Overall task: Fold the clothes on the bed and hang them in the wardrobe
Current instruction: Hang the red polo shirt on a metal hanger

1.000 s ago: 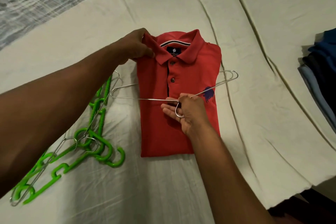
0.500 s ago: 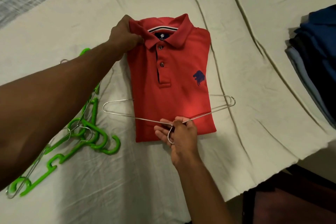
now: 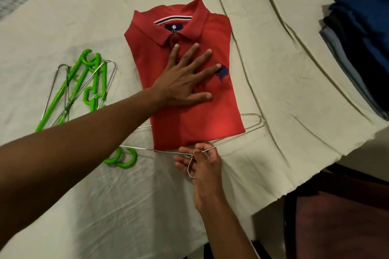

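Observation:
A folded red polo shirt (image 3: 212, 120) lies collar-up on the pale bed sheet (image 3: 273, 69). My left hand (image 3: 185, 82) rests flat on its chest, fingers spread, holding nothing. My right hand (image 3: 200, 164) grips the hook of a thin metal wire hanger (image 3: 255, 127) just below the shirt's bottom hem. The hanger's bar runs under or along the hem; its right loop sticks out past the shirt's right edge, and part of its left side is hidden by my left forearm.
A pile of green plastic hangers (image 3: 88, 82) mixed with metal ones lies left of the shirt. A stack of folded blue and dark clothes (image 3: 362, 44) sits at the right edge. The bed's corner drops off at lower right to a dark floor (image 3: 336, 221).
My left hand let go of the shirt's collar and now lies flat on the chest. The right hand has drawn the hanger down from mid-shirt to the bottom hem.

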A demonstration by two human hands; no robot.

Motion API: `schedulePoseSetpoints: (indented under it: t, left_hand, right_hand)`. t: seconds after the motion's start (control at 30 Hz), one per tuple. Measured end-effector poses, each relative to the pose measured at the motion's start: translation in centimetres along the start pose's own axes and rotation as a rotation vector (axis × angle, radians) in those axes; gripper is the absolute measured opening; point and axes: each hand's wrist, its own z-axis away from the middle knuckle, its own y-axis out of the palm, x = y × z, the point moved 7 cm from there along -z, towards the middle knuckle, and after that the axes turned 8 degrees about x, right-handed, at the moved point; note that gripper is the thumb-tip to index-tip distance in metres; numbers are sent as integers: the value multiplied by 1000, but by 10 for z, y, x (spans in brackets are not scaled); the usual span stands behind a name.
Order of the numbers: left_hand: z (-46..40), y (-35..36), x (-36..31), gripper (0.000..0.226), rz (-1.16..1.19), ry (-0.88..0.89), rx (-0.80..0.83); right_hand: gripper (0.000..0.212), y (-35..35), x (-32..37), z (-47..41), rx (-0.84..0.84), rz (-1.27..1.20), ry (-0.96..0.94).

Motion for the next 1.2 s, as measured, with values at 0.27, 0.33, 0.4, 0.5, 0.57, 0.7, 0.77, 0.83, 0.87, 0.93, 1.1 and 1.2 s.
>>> schedulePoseSetpoints:
  t: [0.27,0.33,0.4,0.5,0.57,0.7,0.77,0.83,0.87,0.93,1.1,1.2]
  left_hand:
    - [-6,7,3,88,-7,-9,27]
    - [-6,8,3,89,9,-23,58]
    - [-6,7,4,89,27,-32,89]
    - [-6,3,4,90,37,-48,144]
    - [-6,1,3,92,34,-55,189]
    - [-6,-1,1,96,11,-83,241]
    - [-5,-5,-2,97,24,-119,278]
    - [0,-7,-7,93,72,-169,328]
    - [2,-8,-8,88,109,-197,350]
    - [7,-11,-13,79,184,-236,388]
    - [21,-32,-24,60,153,-206,311]
    - [23,-47,-10,76,96,-287,98]
  right_hand:
    - [11,-20,-16,30,-87,-12,-149]
    - [8,-26,-14,43,-87,19,-206]
    - [8,-28,-8,54,-88,51,-263]
    - [12,-28,5,58,-122,-28,-313]
    - [16,-31,11,51,-157,-143,-325]
    - [21,-42,28,47,-142,-160,-314]
    - [19,-49,37,56,-104,-99,-327]
    - [18,-55,42,68,-67,-78,-323]
    - [18,-55,46,73,-45,-76,-322]
    - [19,-55,56,84,-21,-68,-337]
    - [22,-77,75,104,-35,-43,-307]
    - [25,-118,75,112,-77,-2,-256]
